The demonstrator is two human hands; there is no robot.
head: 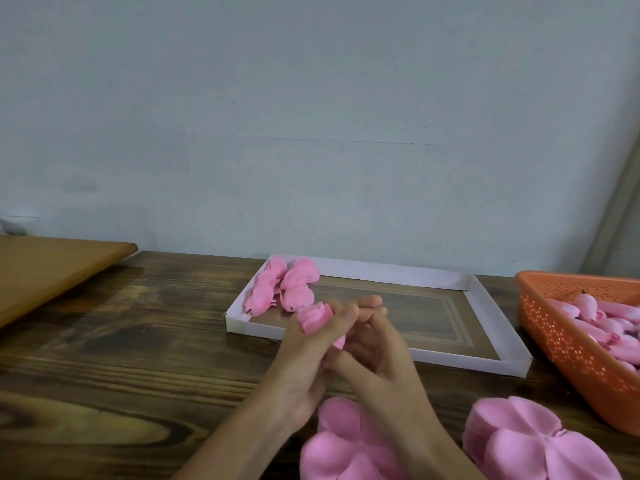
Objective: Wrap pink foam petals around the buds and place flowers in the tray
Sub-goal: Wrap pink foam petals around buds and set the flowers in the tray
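Wrapping step in hand: your left hand (304, 344) gripped half-wrapped flower (313, 317), fingers curled round pink foam. Your right hand (377, 348) pinched its lower end, fingers bent against it. Flower hung above near-left edge of tray (381, 273), just beside finished flowers (287, 285) grouped in tray's far-left corner. Buds (588, 306) lay in orange basket (561, 344) at right. Petal stacks (533, 445) sat near you on table (138, 341). Next move, by my reckoning: close last petal snugly, then set flower beside others without loosening wrap.
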